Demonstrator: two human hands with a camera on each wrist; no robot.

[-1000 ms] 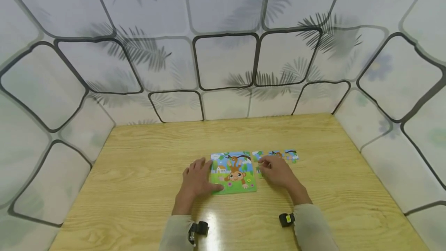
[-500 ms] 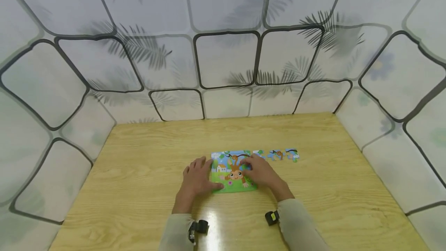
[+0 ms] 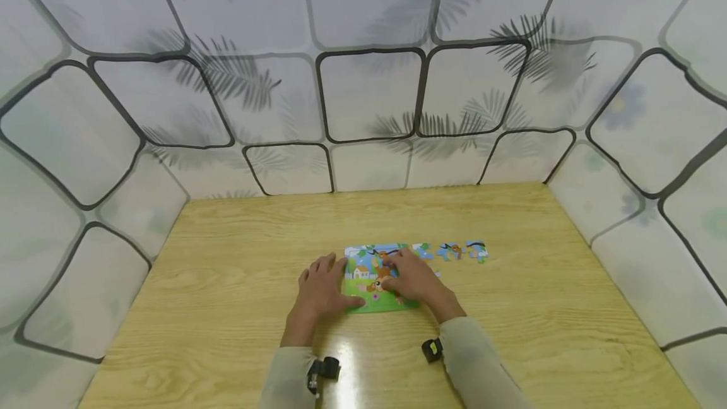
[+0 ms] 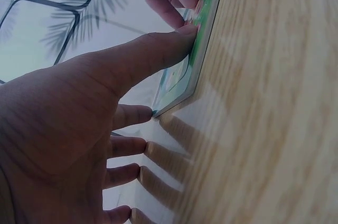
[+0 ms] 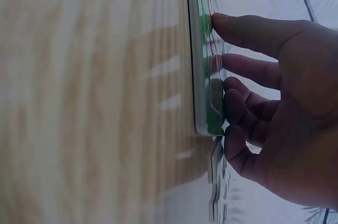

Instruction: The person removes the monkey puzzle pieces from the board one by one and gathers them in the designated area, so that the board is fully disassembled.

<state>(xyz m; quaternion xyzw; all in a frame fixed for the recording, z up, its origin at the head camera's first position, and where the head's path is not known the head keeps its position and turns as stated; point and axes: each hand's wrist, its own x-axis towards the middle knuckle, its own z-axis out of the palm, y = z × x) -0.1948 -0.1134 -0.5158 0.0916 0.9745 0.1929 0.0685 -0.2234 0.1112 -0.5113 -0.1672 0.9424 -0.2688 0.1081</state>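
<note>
- A yellowish, wood-grained bench (image 3: 227, 251).
- Beyond the bench's far edge: a pale back wall (image 3: 369, 96) printed with dark rounded outlines and grey fronds (image 3: 238, 81).
- Left of the bench: the left wall (image 3: 74, 137), same pattern.
- Right of the bench: the right wall (image 3: 653, 131), likewise outlined, with a faint bluish flower (image 3: 623, 105).
- On the bench's near part: a bright white glare (image 3: 348, 374).

Open left, cluttered right
Yellow wood-grain tabletop (image 3: 227, 270) lies bare outside the left hand (image 3: 322, 289); flat multicoloured jigsaw pieces (image 3: 452, 251) lie beyond the right hand (image 3: 417, 278).
</note>
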